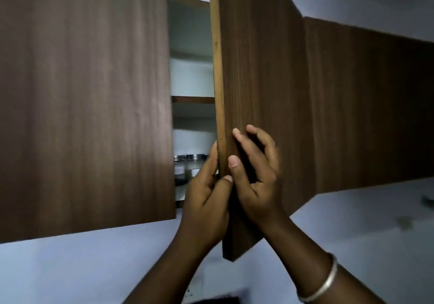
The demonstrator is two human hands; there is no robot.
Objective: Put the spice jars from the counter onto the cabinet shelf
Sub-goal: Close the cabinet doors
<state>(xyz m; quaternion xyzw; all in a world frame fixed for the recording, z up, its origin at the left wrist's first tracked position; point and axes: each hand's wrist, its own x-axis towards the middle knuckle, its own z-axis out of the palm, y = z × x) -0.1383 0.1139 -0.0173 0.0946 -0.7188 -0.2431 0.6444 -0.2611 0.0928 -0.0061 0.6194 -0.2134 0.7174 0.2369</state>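
- Both hands are working on the half-open cabinet door (pixel 258 80), low down near its free edge.
- Left hand (pixel 206 200) is gripping that edge, fingers going round behind it and thumb (pixel 225 180) pressing on the front face.
- Right hand (pixel 256 177) is lying against the door's front face just right of the left hand, fingers spread and loosely curled, not closing on anything.
- Silver bangle (pixel 321 282) is sitting on the right wrist, below the door's bottom corner.
- Spice jars (pixel 191 163) with shiny metal lids are standing on the cabinet shelf (pixel 179 190), showing in the gap just left of the door edge; two lids are readable, the rest is probably hidden by the left hand, and labels are too blurry to read.
- Upper shelf (pixel 192 99) is crossing the same gap, higher up beside the door.
- Closed door (pixel 84 104) is filling the area left of the gap; wall (pixel 352 221) is showing below the open door.
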